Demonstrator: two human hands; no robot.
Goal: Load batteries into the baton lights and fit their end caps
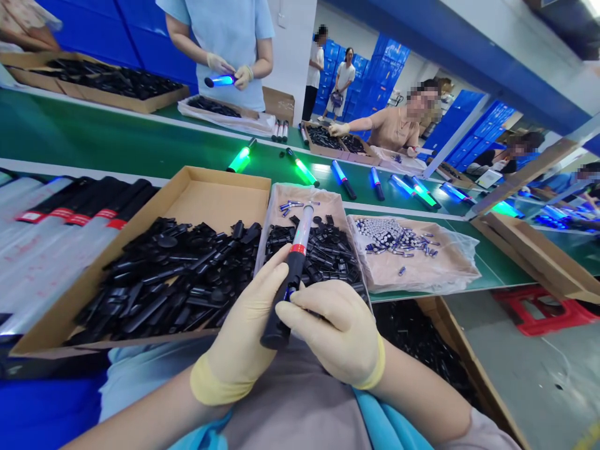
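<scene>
Gloved left hand [244, 337] wraps the black handle of a light wand [296, 262], held over the lap just before the cardboard tray [201, 187] of black parts on the desk. The right hand [337, 331] pinches the handle's middle. A steady grip and straight, unforced pressure seem wisest.

Pretty clearly a factory floor, an assembly line to be exact. A long green conveyor belt [117, 144] runs through the middle with glowing light wands [304, 170] lying on it. Cardboard trays [206, 200] full of loose black plastic parts [164, 281] and a heap of small batteries [394, 240] line the bench. Gloved workers [229, 31] stand or sit along the belt, and blue crates [384, 75] are stacked high at the back.
</scene>
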